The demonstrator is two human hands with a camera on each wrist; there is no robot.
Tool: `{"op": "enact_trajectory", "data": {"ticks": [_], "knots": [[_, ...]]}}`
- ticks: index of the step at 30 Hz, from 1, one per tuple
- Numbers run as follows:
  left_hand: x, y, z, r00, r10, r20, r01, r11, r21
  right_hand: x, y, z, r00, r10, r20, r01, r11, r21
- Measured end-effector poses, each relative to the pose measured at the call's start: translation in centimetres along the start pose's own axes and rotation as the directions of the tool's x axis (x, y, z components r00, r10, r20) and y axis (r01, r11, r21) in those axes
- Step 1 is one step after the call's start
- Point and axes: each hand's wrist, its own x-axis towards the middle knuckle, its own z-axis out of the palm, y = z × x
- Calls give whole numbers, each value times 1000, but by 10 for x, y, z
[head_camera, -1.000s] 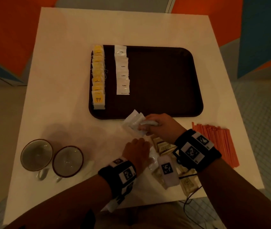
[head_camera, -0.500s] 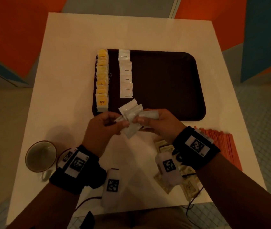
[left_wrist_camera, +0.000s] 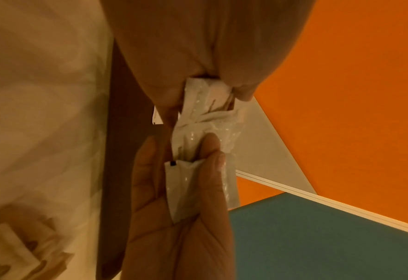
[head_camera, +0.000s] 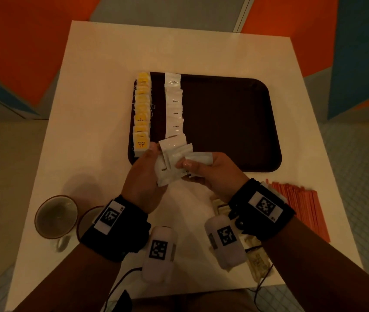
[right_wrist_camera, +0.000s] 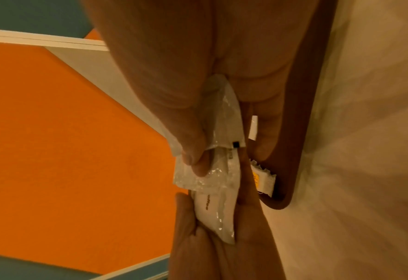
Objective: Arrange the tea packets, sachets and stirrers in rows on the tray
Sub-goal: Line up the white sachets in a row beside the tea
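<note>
White sugar sachets [head_camera: 174, 163] now pinched from both sides: left hand [head_camera: 144, 176] has joined right hand [head_camera: 210, 174]. Fan between fingertips, ready for dealing into a third row.

White table [head_camera: 102, 91]: brown tray [head_camera: 235, 131] beyond grips; orange stirrers [head_camera: 300, 206] right; two cups [head_camera: 55, 216] left; packets [head_camera: 256, 262] beneath right wrist.

Both forearms reach forward and angle inward, the hands meeting in front of the body. The left hand [head_camera: 144, 174] is turned palm inward, fingers curled — its thumb presses against what it holds. The right hand [head_camera: 210, 174] faces it, thumb [head_camera: 188, 164] on top, fingers pinched closed beneath.
</note>
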Motion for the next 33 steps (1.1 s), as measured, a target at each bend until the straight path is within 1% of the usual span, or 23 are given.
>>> {"op": "enact_trajectory", "data": {"ticks": [1, 2, 3, 4, 5, 6, 8, 10, 12, 14, 16, 17, 19, 21, 22, 24, 25, 27, 28, 30, 31, 32, 33], "knots": [[0, 0, 0, 998, 54, 15, -54, 999, -1, 0, 0, 0, 1000, 14, 5, -14, 1000, 16], [0, 1, -1, 996, 78, 39, -76, 996, -38, 0, 1, 0, 999, 32, 21, -33, 999, 42], [0, 0, -2, 994, 98, 45, -93, 991, -95, -1, 1, 2, 998, 47, 47, -50, 996, 76], [1, 0, -2, 994, 104, 17, -101, 986, -134, -2, 1, 4, 997, 51, 64, -57, 993, 100], [3, -1, -3, 994, 110, 21, -106, 986, -132, -2, 1, 6, 997, 45, 63, -52, 993, 108], [2, 0, -3, 990, 137, 36, -134, 988, -82, -1, 0, 6, 999, 27, 36, -30, 995, 95], [1, -3, -6, 975, 204, 91, -213, 972, 98, 2, -6, 4, 998, -52, -48, 54, 998, 44], [-4, -5, -9, 964, 258, 66, -266, 936, 232, 5, -14, 0, 990, -121, -77, 124, 992, 32], [-6, -7, -12, 964, 267, 8, -260, 930, 259, 5, -21, -2, 988, -145, -56, 148, 988, 40], [-8, -5, -12, 963, 269, -7, -255, 919, 300, 5, -25, 0, 984, -176, -30, 176, 984, -6], [-8, -4, -11, 974, 227, -4, -214, 924, 315, 7, -27, 1, 980, -198, -23, 197, 980, -21], [-7, -4, -11, 979, 204, -25, -189, 942, 277, 8, -28, 1, 980, -194, -33, 194, 981, 2], [-6, -5, -13, 983, 163, -88, -149, 978, 147, 8, -28, -3, 984, -164, -70, 168, 984, 54], [-5, -4, -14, 984, 128, -121, -127, 992, 22, 5, -24, -5, 989, -134, -57, 136, 990, 46], [-5, -4, -13, 986, 123, -114, -124, 992, 0, 4, -21, -4, 992, -119, -37, 120, 992, 32], [-7, -6, -10, 989, 130, -64, -126, 990, 57, 2, -15, -1, 994, -106, -22, 107, 994, 28], [-7, -5, -9, 993, 114, -20, -112, 990, 84, 2, -14, 0, 994, -107, -20, 107, 994, 33], [-8, -1, -6, 998, 31, 62, -36, 995, 91, 1, -15, -2, 995, -103, -13, 104, 994, 46], [-10, 1, -2, 995, -15, 100, 10, 999, 52, 1, -16, -4, 995, -101, -3, 101, 994, 48], [-11, 8, 2, 986, -108, 127, 112, 993, -28, 0, -18, -7, 995, -95, 25, 94, 995, 33], [-11, 9, 6, 972, -172, 158, 191, 975, -116, 0, -18, -7, 995, -90, 37, 89, 996, 23], [-14, 14, 13, 965, -202, 167, 229, 961, -156, 0, -18, -6, 995, -85, 46, 84, 996, 10], [-15, 14, 14, 961, -195, 195, 223, 966, -134, 0, -17, -4, 996, -78, 50, 78, 997, -6]]}}
